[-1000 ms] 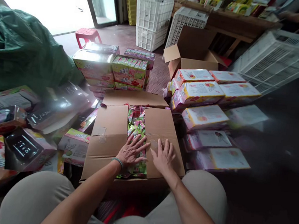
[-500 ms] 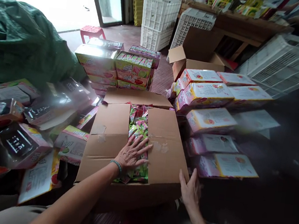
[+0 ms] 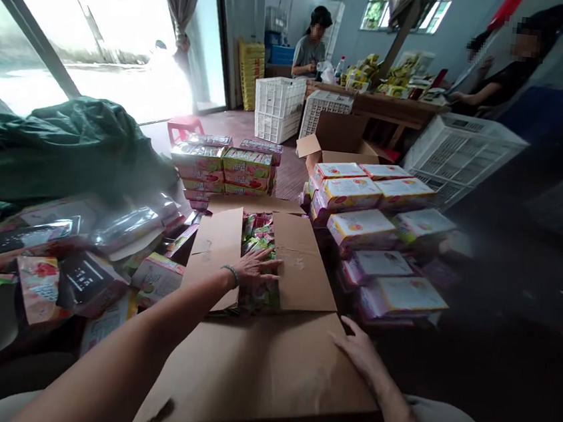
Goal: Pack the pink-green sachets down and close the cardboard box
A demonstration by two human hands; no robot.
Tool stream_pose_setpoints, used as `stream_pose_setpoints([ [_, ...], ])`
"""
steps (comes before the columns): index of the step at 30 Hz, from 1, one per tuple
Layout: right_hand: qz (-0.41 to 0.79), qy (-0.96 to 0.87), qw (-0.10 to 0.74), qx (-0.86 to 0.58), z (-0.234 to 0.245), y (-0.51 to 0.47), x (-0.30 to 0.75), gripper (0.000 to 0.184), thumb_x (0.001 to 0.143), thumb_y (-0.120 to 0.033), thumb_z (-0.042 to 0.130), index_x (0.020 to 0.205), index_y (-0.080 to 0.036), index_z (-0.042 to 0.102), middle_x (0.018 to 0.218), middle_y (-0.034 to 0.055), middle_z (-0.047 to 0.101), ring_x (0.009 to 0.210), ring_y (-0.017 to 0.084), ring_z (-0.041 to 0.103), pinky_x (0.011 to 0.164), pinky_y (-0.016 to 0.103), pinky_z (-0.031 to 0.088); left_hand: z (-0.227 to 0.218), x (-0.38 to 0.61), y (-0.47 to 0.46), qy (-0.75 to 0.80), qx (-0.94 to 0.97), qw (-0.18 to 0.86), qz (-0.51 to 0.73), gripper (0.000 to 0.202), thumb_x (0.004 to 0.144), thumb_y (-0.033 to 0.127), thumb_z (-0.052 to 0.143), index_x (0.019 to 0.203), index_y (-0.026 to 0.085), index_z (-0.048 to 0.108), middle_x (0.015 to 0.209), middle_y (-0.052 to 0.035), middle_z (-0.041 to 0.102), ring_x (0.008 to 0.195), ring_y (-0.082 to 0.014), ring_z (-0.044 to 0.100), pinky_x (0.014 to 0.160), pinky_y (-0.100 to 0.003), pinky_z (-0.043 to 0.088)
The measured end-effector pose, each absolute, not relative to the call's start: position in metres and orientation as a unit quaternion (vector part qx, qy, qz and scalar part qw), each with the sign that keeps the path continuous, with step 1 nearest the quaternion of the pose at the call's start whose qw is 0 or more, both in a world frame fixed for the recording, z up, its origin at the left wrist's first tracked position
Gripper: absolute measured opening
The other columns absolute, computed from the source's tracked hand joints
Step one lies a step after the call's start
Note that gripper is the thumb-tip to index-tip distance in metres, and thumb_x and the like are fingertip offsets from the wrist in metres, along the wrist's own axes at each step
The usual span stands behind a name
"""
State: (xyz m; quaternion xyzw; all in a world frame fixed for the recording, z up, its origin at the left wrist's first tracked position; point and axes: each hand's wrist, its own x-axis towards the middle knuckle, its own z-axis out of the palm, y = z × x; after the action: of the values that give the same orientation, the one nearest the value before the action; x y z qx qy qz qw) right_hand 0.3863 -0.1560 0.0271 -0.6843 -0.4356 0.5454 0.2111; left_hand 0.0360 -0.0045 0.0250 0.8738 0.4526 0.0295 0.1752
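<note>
An open cardboard box (image 3: 306,267) stands in front of me, its side flaps folded inward over a gap full of small green and pink packets (image 3: 259,232). My left hand (image 3: 257,267), with a beaded bracelet at the wrist, lies spread over the packets in that gap. The near flap (image 3: 265,364) slopes out towards me. At its right edge, by the box corner, my right hand (image 3: 360,347) touches the cardboard with thumb and fingers apart. Whether some of its fingers are under the flap, I cannot tell.
Printed cartons are stacked behind the box (image 3: 246,167) and to its right (image 3: 360,229). Opened cartons (image 3: 93,282) and a green sack (image 3: 67,148) lie left. Beyond are white crates (image 3: 278,106), another cardboard box (image 3: 339,136) and people at a table (image 3: 373,100).
The view has tilted up, bringing people and the window into sight. The near flap has come up into view, and my right hand now rests at its edge. My left hand stays over the packets.
</note>
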Motion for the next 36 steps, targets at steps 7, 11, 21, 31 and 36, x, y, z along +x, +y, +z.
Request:
stream_pose_setpoints([
  [7,0.742,-0.292,0.325,-0.51,0.122,-0.163,0.406,0.083,0.073,-0.068,0.074,0.14,-0.022,0.058,0.135,0.0142,0.068,0.119,0.029,0.069,0.095,0.036,0.058,0.105,0.05,0.001,0.445,0.862,0.244,0.005,0.041,0.096,0.042,0.062,0.133,0.025,0.07,0.142,-0.0079,0.066,0.141,-0.0279,0.053,0.119,-0.049,0.04],
  [11,0.706,-0.353,0.371,-0.489,0.142,-0.162,0.395,0.122,0.064,-0.087,0.07,0.161,-0.03,0.024,0.142,0.0151,0.062,0.122,0.031,0.067,0.101,0.044,0.055,0.207,0.018,0.0,0.465,0.855,0.227,0.046,0.058,0.103,0.057,0.039,0.141,0.02,0.062,0.138,-0.0088,0.068,0.128,-0.0275,0.063,0.109,-0.051,0.049],
  [21,0.497,-0.72,-0.021,-0.484,0.217,-0.101,0.364,0.071,0.097,-0.075,0.035,0.107,-0.021,0.079,0.049,-0.0005,0.055,0.045,0.013,0.047,0.05,0.022,0.038,0.124,-0.019,-0.189,0.483,0.849,-0.16,0.141,0.107,0.075,0.087,0.061,0.164,0.035,0.031,0.162,-0.0144,0.044,0.147,-0.0398,0.043,0.128,-0.063,0.013],
  [31,0.192,-0.922,-0.082,-0.324,0.081,0.071,0.307,0.074,0.085,-0.037,0.081,0.153,-0.028,0.052,0.166,0.0183,0.032,0.152,0.038,0.036,0.122,0.05,0.038,0.107,-0.018,-0.161,0.559,0.769,-0.249,0.182,0.085,0.096,0.062,0.055,0.165,0.019,0.031,0.156,-0.0221,0.048,0.146,-0.0371,0.043,0.129,-0.055,0.01],
  [36,0.187,-0.914,-0.178,-0.312,0.038,0.094,0.292,0.101,0.069,-0.045,0.093,0.157,-0.037,0.043,0.17,0.0152,0.021,0.152,0.05,0.026,0.117,0.061,0.04,0.098,-0.016,-0.148,0.6,0.745,-0.215,0.198,0.082,0.099,0.064,0.047,0.167,0.023,0.025,0.169,-0.0189,0.029,0.155,-0.0369,0.027,0.129,-0.057,0.008],
])
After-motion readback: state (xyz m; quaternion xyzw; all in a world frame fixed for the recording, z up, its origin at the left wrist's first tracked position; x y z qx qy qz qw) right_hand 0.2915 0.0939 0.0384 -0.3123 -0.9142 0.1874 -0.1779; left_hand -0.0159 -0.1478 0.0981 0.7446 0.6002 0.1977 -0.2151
